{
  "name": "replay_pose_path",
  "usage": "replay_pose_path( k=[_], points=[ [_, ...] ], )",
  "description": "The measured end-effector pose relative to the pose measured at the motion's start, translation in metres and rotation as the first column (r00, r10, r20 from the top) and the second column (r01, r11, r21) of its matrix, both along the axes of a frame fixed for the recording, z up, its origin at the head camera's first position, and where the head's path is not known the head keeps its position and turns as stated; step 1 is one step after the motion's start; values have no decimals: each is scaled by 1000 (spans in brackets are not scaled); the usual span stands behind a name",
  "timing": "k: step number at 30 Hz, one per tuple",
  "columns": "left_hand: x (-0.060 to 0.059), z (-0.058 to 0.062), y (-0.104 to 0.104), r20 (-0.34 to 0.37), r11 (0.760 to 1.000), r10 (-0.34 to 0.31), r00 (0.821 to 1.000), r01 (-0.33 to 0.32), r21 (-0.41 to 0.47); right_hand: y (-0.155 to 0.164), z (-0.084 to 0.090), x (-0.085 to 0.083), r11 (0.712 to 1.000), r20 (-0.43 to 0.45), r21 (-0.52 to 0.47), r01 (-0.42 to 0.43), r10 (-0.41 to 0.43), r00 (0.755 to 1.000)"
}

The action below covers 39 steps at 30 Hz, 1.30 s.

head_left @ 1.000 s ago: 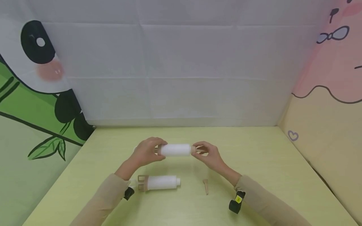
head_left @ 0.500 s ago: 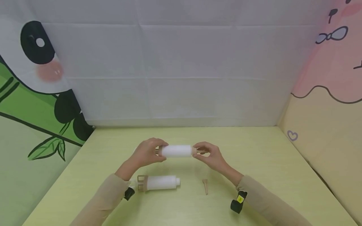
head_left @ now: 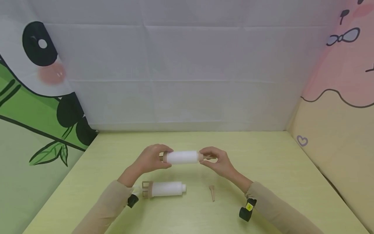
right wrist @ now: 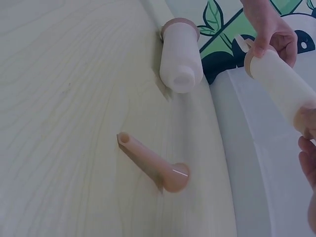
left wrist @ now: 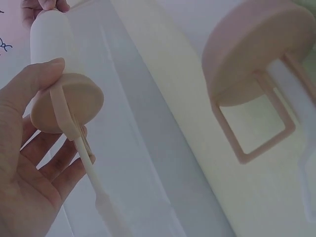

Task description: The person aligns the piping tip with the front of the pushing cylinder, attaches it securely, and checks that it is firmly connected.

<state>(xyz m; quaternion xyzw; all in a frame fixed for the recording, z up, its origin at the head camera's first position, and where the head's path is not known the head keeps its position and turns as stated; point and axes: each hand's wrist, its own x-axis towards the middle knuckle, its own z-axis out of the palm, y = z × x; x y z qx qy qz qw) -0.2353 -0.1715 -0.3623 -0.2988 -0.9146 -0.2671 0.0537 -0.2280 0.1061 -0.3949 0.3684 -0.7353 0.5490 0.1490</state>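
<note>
Here, the white bottle (head_left: 181, 157) is held level above the table (head_left: 263, 169), one hand at each end, which leaves its body clear and both ends reachable. The left hand (head_left: 152, 158) grips the tan base end; the right hand (head_left: 217, 160) pinches the tan cap end. The long axis runs left to right, cap end pointing right. A second bottle (head_left: 163, 189) and a loose tan nozzle (head_left: 212, 192) lie nearer the person.

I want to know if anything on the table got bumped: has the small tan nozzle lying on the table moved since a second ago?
No. The tan nozzle lies where it did, just right of the lying white bottle, apart from both hands.
</note>
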Motion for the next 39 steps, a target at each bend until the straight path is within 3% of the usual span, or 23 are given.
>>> replay_pose_path(
  k=[6, 24, 39],
  points=[
    [0, -1, 1, -22, 1000, 7, 1000, -7, 8, 0, 1, 0, 1000, -8, -4, 7, -7, 1000],
    [0, -5, 6, -169, 1000, 10, 986, -11, -9, 4, 8, 2, 997, 135, 49, 51, -58, 989],
    [0, -7, 5, -121, 1000, 0, 993, 3, 21, 4, 8, 2, 998, 80, 41, 38, -41, 996]
  ],
)
